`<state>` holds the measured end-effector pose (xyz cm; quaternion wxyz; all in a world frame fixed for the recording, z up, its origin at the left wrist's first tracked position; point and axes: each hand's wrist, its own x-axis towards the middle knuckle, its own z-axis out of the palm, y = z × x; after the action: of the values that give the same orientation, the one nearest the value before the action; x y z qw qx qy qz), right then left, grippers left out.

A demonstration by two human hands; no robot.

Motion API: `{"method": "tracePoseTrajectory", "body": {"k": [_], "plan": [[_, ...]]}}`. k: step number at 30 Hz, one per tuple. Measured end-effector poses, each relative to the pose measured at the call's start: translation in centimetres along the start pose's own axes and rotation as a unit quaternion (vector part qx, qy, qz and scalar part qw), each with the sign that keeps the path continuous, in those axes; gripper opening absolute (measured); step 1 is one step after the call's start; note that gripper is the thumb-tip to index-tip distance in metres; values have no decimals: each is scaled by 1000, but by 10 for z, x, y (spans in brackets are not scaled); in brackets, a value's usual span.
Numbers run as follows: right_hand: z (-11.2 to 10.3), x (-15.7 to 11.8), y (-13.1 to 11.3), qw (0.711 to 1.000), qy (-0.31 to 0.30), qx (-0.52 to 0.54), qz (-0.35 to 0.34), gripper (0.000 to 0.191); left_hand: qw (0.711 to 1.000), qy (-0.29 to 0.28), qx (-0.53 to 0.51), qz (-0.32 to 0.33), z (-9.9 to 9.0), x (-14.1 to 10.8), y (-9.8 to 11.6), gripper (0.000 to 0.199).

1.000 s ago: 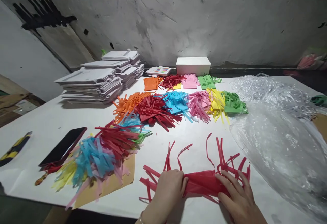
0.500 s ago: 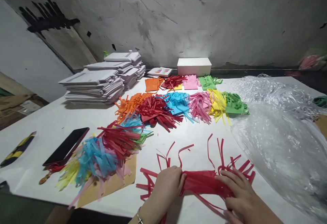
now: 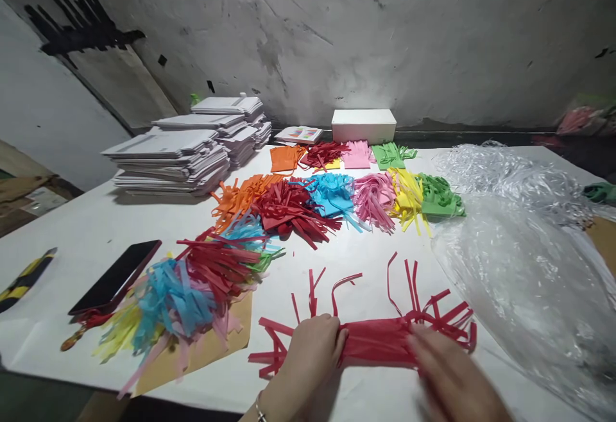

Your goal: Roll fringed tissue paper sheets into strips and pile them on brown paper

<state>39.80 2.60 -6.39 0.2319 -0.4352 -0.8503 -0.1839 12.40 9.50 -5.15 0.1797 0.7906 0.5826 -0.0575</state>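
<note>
A red fringed paper piece [image 3: 378, 343] lies across the front of the white table, its cut strips spreading out at both ends. My left hand [image 3: 315, 348], with a bracelet at the wrist, is closed on its left part, fingers wrapped round the paper. At its right part is my right hand [image 3: 445, 371], smeared by motion, so its fingers cannot be made out clearly. Left of my hands, a bunch of red fringe [image 3: 219, 261] and a bunch of blue fringe [image 3: 176, 300] rest partly over a brown envelope [image 3: 212, 351].
A phone [image 3: 115, 278] and a yellow-and-black cutter [image 3: 26, 281] lie at left. Stacked white packets [image 3: 166, 159] stand behind them. Coloured fringe bundles [image 3: 332, 194] line the middle, before a white box [image 3: 364, 126]. A clear plastic bag [image 3: 524, 281] covers the right side.
My right hand has shifted slightly and is now blurred, its fingers no longer distinct. Some red strips at both ends lie differently. The whole view has shifted a little.
</note>
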Motion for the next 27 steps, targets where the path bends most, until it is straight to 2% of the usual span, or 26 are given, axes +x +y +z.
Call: {"method": "tracePoseTrajectory", "body": {"k": [2,3,5,6,8,10,11,14,16,18,21,23,27], "plan": [[22,24,-32,998,13,36,-47,45,1000,3,-1,-2,-1,-2,-2,27],[33,31,-43,997,28,50,-44,46,1000,13,-3,-5,-2,-4,-3,25],[50,35,-55,994,76,72,-15,43,995,92,-13,25,1,-9,-4,18],[55,33,-57,993,87,76,-9,42,985,156,-18,70,5,-13,-5,23],[59,25,-56,993,91,70,-21,40,939,282,-29,197,19,-18,-4,35],[57,18,-52,993,85,65,-47,39,893,338,-37,294,38,-21,-2,21],[54,16,-49,993,84,68,-54,39,884,344,-45,314,47,-22,-2,11],[48,12,-41,992,61,85,-64,40,882,348,-73,311,68,-22,-4,24],[47,8,-37,993,32,95,-63,38,888,344,-87,292,72,-25,-7,27],[47,4,-35,993,3,113,-30,32,909,310,-102,258,69,-30,-9,25],[52,3,-41,985,-30,134,108,28,948,236,-126,174,60,-34,-7,21],[57,7,-48,974,-50,126,179,29,962,213,-129,115,54,-31,-3,20],[62,19,-54,971,-61,75,220,26,976,189,-95,41,43,-21,5,25]]}}
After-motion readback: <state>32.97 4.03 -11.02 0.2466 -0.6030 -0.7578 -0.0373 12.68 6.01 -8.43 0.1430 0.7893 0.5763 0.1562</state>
